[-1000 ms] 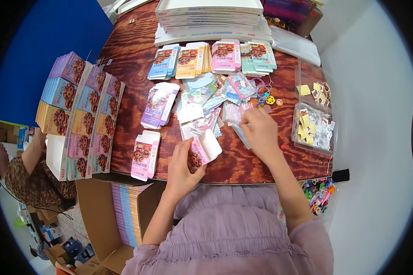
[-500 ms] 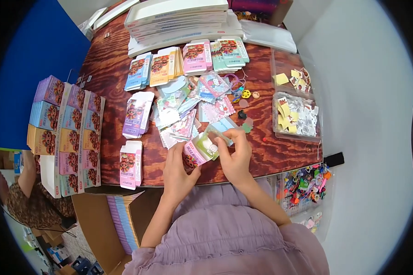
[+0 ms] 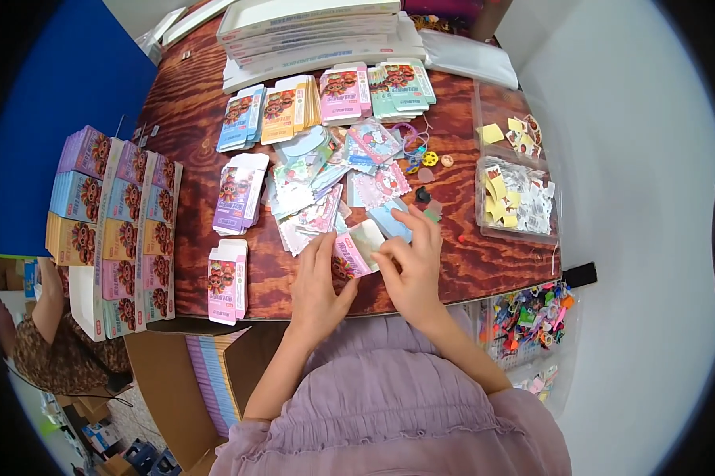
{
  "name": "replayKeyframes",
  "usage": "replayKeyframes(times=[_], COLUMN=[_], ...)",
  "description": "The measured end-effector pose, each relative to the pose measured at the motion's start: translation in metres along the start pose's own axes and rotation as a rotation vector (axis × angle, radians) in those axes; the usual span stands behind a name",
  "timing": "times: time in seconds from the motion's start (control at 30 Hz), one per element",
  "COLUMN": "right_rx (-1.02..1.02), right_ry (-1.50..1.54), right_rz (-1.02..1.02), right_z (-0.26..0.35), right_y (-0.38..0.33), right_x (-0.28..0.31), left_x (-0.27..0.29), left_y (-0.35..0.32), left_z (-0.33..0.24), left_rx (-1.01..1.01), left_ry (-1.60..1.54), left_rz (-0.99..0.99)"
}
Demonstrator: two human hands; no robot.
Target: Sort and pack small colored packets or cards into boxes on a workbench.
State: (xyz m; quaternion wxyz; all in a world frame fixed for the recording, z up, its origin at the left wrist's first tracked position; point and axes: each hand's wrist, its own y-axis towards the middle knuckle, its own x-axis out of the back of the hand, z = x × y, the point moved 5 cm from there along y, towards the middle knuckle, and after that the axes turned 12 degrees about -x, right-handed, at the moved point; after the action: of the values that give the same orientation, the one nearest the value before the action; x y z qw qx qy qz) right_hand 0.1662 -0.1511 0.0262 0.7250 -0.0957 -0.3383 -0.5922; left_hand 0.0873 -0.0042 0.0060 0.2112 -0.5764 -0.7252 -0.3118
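A small pink card box is tilted just above the table's front edge, its open end facing right. My left hand is closed round its left side, fingers behind and thumb at the lower edge. At the open end my right hand has thumb and index finger pinched together; what lies between them is hidden. A bit of pale green shows inside the opening. Beyond the box lies a heap of flat printed packets, with a light blue packet close to my right fingertips.
Flattened pink, purple and other coloured cartons lie around the heap. Filled display trays stand at left. A clear divided case with small packets sits at right. Trinkets fill a bin below the edge, and an open carton stands lower left.
The green packet showed largely outside the pink box before; now it is mostly out of sight at the opening. Both hands moved slightly right with the box.
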Motion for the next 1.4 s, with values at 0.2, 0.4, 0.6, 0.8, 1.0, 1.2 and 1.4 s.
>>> replayKeyframes(times=[0.2,0.4,0.6,0.8,1.0,1.2,1.4], right_rx=[0.065,-0.047,-0.166,-0.367,-0.668,-0.798,-0.849], right_ry=[0.097,-0.318,-0.668,0.104,0.970,1.181,1.196], right_rz=[0.550,-0.082,-0.135,0.040,0.418,0.646,0.630], right_z=[-0.007,-0.063,-0.089,-0.103,-0.081,-0.059,-0.052], right_y=[0.028,0.134,0.173,0.161,0.096,0.031,0.013], right_x=[-0.005,-0.014,-0.039,-0.002,0.012,-0.020,-0.022], left_x=[0.006,0.013,0.007,0.012,0.016,-0.011,-0.016], left_y=[0.001,0.002,0.000,-0.005,0.003,-0.010,-0.012], left_z=[0.001,0.012,0.012,0.020,0.014,0.014,0.008], left_rx=[-0.150,-0.021,-0.017,-0.001,-0.047,0.330,0.276], left_ry=[0.116,-0.065,-0.101,-0.145,-0.129,-1.432,-1.408], left_rz=[-0.011,-0.053,-0.039,-0.054,-0.051,0.107,0.172])
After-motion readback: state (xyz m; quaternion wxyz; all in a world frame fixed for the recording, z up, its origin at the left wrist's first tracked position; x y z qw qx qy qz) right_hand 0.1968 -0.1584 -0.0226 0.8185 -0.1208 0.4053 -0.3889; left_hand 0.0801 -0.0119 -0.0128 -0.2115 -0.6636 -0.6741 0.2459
